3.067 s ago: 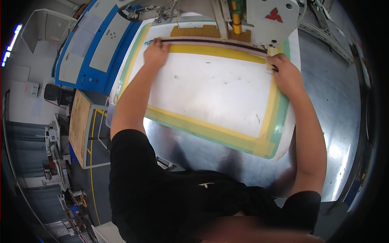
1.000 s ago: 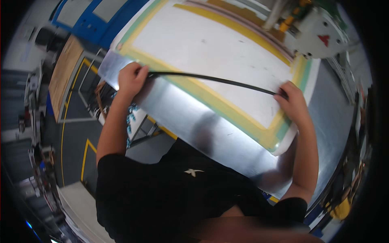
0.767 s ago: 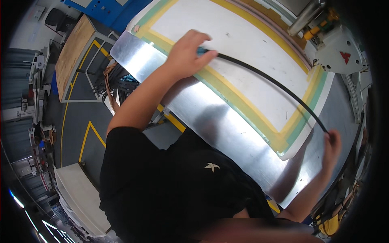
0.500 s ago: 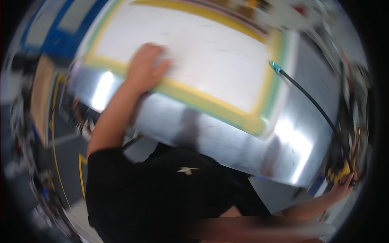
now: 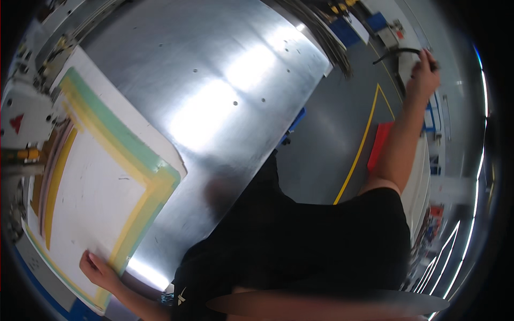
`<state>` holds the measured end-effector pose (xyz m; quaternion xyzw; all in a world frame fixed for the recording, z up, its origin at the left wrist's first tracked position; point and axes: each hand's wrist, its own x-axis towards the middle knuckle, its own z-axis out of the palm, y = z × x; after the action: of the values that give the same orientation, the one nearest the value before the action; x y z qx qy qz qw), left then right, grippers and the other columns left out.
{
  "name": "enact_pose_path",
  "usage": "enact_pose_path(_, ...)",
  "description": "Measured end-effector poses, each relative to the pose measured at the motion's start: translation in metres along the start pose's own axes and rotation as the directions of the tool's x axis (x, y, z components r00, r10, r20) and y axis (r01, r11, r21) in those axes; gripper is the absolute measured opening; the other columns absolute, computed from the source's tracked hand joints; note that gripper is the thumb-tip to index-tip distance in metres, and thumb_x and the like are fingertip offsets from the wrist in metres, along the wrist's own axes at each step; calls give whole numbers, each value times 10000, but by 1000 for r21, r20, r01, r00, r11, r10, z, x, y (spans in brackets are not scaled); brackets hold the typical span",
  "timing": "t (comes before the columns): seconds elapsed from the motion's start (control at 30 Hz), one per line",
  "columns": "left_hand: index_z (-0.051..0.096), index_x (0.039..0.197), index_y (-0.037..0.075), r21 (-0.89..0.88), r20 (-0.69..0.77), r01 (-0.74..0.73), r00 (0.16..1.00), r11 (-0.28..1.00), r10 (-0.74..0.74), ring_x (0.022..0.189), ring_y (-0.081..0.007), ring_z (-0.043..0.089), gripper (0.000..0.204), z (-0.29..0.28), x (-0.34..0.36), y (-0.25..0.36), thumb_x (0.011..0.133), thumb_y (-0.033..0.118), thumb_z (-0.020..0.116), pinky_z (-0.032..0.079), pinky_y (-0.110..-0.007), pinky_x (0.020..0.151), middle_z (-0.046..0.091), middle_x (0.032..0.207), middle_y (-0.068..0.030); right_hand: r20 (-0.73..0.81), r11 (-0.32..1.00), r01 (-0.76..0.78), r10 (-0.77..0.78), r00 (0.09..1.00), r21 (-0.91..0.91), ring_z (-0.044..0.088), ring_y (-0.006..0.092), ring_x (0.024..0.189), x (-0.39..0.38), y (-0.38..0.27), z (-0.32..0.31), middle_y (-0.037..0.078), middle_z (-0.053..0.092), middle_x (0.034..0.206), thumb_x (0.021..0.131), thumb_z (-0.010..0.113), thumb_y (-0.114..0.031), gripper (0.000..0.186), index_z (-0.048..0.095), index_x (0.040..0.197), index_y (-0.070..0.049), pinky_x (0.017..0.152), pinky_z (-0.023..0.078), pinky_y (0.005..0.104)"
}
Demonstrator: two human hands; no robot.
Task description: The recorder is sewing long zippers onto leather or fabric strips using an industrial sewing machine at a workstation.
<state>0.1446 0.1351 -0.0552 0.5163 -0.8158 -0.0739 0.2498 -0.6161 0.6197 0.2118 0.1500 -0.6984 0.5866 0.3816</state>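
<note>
While the right hand [image 5: 424,76] reaches out well to the right of the metal table [image 5: 160,80] in the head view, its fingers are closed around one black strip [image 5: 395,52]. The strip's free end bends away over the grey floor [image 5: 326,120], apart from the table. At the table's lower left, the left hand [image 5: 99,269] is over one white board [image 5: 101,187] edged with yellow and green tape; its fingers are bent and close together, but whether they meet the thumb or touch the board cannot be told.

One white machine head [image 5: 24,107] bearing a single red mark [image 5: 16,123] stands at the table's left and blocks sight of what is behind it; one orange cylinder [image 5: 24,153] is just beside it. Near the table's upper right edge is one bundle of dark strips [image 5: 321,32], too packed to count. Right of the table, the right forearm [image 5: 399,144] partly hides one red object [image 5: 379,147]. The black shirt [image 5: 300,246] covers the table's near edge, and at least five small round marks [image 5: 235,103] dot the table's surface.
</note>
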Motion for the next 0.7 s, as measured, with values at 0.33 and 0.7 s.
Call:
enact_pose_path(0.33, 701, 1178, -15, 97, 12, 3, 1000, 995, -4, 982, -292, 635, 345, -8, 1, -3, 1090, 293, 573, 532, -395, 863, 663, 1124, -161, -124, 688, -424, 441, 889, -589, 682, 152, 757, -67, 228, -58, 53, 741, 859, 871, 757, -149, 155, 790, 989, -54, 678, 524, 320)
enact_pose_path(0.7, 701, 1171, -9, 125, -8, 6, 1000, 992, -5, 966, -306, 650, 341, -8, 8, 16, 1082, 299, 586, 554, -419, 838, 647, 1120, -166, -377, 388, -678, 611, 697, -624, 740, 298, 1020, -149, 257, -86, 181, 763, 1067, 842, 697, -154, 273, 792, 1067, -34, 831, 574, 396)
